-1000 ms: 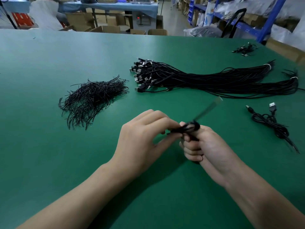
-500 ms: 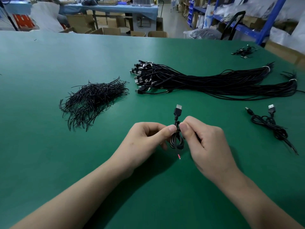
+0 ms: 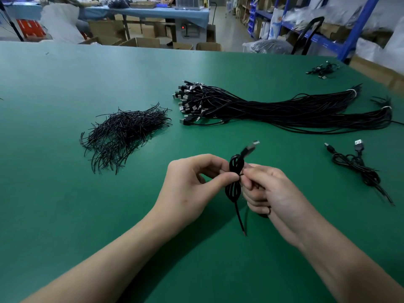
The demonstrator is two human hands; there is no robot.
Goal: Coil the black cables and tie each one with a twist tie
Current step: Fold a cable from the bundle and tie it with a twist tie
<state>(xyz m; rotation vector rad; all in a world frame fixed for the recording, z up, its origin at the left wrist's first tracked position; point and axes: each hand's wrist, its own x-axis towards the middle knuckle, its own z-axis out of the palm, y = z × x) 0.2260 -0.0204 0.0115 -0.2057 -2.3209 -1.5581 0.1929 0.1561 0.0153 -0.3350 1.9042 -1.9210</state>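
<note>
Our left hand (image 3: 192, 182) pinches the waist of a coiled black cable (image 3: 235, 171) between thumb and forefinger, just above the green table (image 3: 65, 193). Our right hand (image 3: 273, 193) pinches the same spot with its fingertips. A twist tie seems to sit there, though it is too small for us to be sure. The cable's USB plug (image 3: 251, 147) points up and away, blurred, and a loose tail hangs toward the mat.

To finish the tie well, we judge, the left pinch should squeeze the loops flat while the right turns the tie ends snugly against the cable, so the coil cannot spring open.

A pile of twist ties (image 3: 124, 132) lies to the left and a long bundle of uncoiled cables (image 3: 284, 110) stretches beyond our hands. One coiled cable (image 3: 358, 169) rests at right, with a few more cables (image 3: 323, 69) near the far corner. Behind the table stand cardboard boxes (image 3: 140, 41), a blue-covered bench (image 3: 148, 12) and blue shelving (image 3: 358, 25).
</note>
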